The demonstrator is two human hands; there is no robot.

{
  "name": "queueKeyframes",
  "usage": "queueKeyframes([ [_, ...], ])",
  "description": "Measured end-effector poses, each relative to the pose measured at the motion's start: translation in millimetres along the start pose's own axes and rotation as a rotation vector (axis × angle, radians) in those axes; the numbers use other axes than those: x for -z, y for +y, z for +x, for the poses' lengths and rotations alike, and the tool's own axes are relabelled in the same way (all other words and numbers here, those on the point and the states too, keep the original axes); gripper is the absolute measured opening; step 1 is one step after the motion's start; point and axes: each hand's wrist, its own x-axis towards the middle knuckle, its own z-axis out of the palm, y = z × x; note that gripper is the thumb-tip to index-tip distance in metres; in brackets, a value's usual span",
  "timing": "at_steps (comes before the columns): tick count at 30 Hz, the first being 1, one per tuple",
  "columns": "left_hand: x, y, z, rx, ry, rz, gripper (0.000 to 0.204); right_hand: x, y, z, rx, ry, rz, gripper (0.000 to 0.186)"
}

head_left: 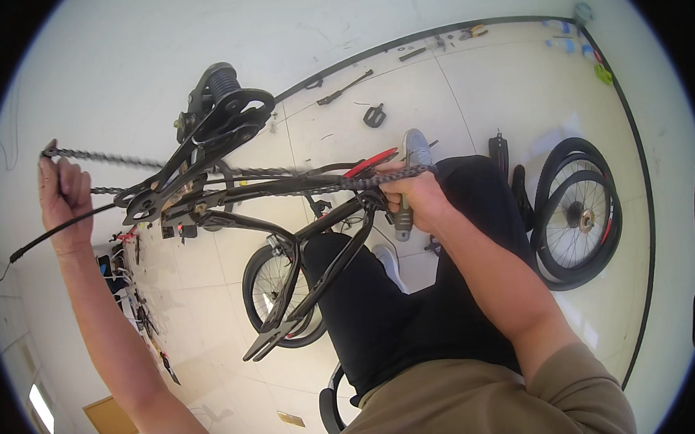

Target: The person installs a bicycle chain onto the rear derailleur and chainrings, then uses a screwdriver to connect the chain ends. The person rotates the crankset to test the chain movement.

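Up at the left, my left hand [65,196] is closed on one end of the bicycle chain [116,157], which stretches tight to the right. That chain passes by the rear derailleur [220,117] on an upturned black bicycle frame [312,286]. A black cable [57,227] sticks out beside my left wrist. My right hand [415,196] is closed at the right end, where doubled chain runs over its fingers. Beneath this hand a grey handle-like piece [403,223] shows; what it belongs to is hidden. A red part [371,162] lies just beyond the fingers.
Two detached wheels [575,213] lean at the right, near my leg. Another wheel [266,288] stands behind the frame. A pedal [374,116] and several tools [433,46] lie on the floor toward the wall. More parts [144,306] line the left side.
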Motion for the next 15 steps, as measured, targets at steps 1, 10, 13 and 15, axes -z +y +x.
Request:
queueKeyframes([
  [1,-0.6,6.5,3.5,-0.030,0.031,-0.017,0.030,1.9,-3.5,-0.2,-0.045,0.034,-0.056,0.019],
  [10,7.8,61.4,-0.2,-0.106,0.093,0.111,0.026,23.7,-3.4,10.8,0.088,0.364,-0.223,0.017],
  [13,19.1,64.8,-4.3,-0.086,0.053,0.144,0.033,17.6,-7.3,11.2,0.175,0.275,-0.342,0.027],
  [15,16.1,63.1,-12.5,-0.078,0.046,0.145,0.036,3.8,-1.3,7.0,0.265,0.177,-0.432,0.029],
])
